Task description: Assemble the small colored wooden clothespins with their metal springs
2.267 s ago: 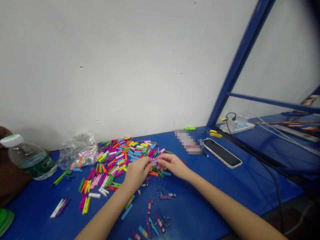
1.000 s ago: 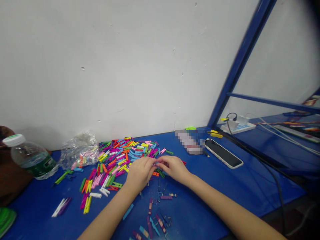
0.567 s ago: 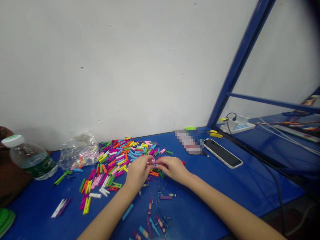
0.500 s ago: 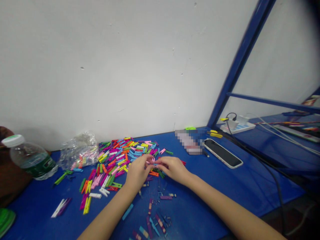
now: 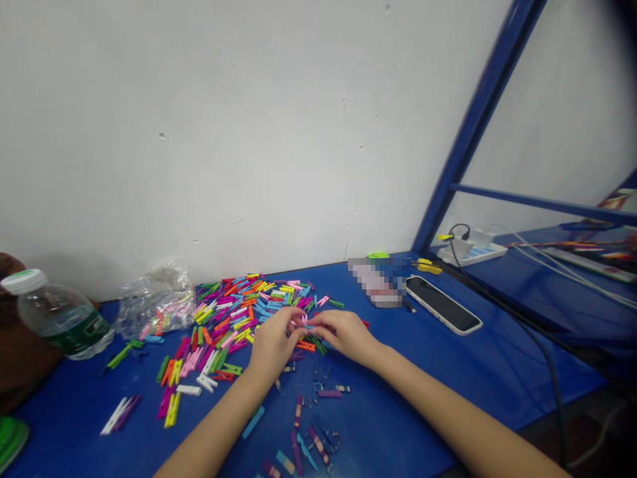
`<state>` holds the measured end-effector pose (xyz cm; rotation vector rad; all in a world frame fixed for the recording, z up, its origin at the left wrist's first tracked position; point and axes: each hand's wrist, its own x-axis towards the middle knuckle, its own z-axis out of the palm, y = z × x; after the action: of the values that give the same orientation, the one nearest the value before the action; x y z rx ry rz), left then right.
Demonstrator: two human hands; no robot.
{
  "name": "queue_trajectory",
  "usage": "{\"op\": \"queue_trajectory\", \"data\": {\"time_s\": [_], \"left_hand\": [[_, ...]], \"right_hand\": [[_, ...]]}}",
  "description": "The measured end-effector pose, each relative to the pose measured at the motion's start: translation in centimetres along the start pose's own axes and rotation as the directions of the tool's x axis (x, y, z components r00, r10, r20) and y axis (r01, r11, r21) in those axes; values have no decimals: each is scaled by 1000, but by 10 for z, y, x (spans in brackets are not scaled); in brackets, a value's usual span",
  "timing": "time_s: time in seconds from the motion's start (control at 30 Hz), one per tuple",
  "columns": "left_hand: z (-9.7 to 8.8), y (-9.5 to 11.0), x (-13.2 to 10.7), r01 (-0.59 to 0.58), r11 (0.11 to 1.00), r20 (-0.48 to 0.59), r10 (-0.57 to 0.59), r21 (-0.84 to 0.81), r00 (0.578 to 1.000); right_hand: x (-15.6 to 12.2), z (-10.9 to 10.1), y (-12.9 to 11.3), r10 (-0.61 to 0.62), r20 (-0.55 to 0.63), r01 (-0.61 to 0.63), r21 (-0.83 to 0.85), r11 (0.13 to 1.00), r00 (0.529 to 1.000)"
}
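Fingertip to fingertip, my left hand (image 5: 275,340) and my right hand (image 5: 347,336) pinch a small pink clothespin (image 5: 304,320), partly hidden by the fingers. Both hands are closed on it, just over the near right side of a heap of colourful clothespins (image 5: 233,312). Below the hands lie loose clothespin halves, among them a purple piece (image 5: 330,394) and a blue piece (image 5: 253,423), with small metal springs near them. A white and purple clothespin (image 5: 120,415) rests apart at the left.
A water bottle (image 5: 64,315) and a crinkled clear plastic bag (image 5: 158,302) stand left on the blue table (image 5: 388,411). To the right are a phone (image 5: 444,304), yellow-handled scissors (image 5: 428,266), a cable (image 5: 540,358) and a power strip (image 5: 475,255). A white wall rises behind.
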<state>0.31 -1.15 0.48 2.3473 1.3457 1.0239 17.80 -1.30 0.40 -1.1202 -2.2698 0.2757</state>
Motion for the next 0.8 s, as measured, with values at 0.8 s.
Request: {"op": "queue_trajectory", "data": {"time_s": [0.8], "left_hand": [[4, -1, 1, 93, 949, 8, -95, -300, 995]], "right_hand": [[0, -3, -4, 8, -22, -9, -23, 1000, 1000]]}}
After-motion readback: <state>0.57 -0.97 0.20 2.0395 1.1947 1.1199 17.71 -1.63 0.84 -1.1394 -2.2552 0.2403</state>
